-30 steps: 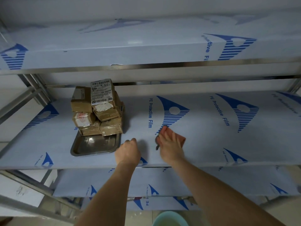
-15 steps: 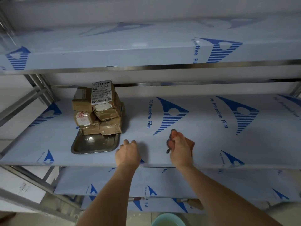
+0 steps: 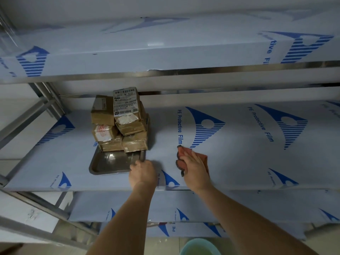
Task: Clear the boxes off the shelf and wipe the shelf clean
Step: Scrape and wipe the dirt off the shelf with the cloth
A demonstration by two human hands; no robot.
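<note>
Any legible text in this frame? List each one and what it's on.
"PE Protective Film": blue print on the middle shelf's film, repeated further right.
"tive Fil": cut-off print on the top shelf's front.
Shipping label on the top box: barcode and print, too small to read.
Red-printed label on a lower box: blurred.

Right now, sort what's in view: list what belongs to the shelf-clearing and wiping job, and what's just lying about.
Belongs to the job:
- boxes, stacked on the metal tray
- shelf, film-covered
- orange cloth, pressed under the right hand
- left hand, at the tray's near right corner

Just lying about:
- green bucket on the floor
- upper shelf
- lower shelves
</note>
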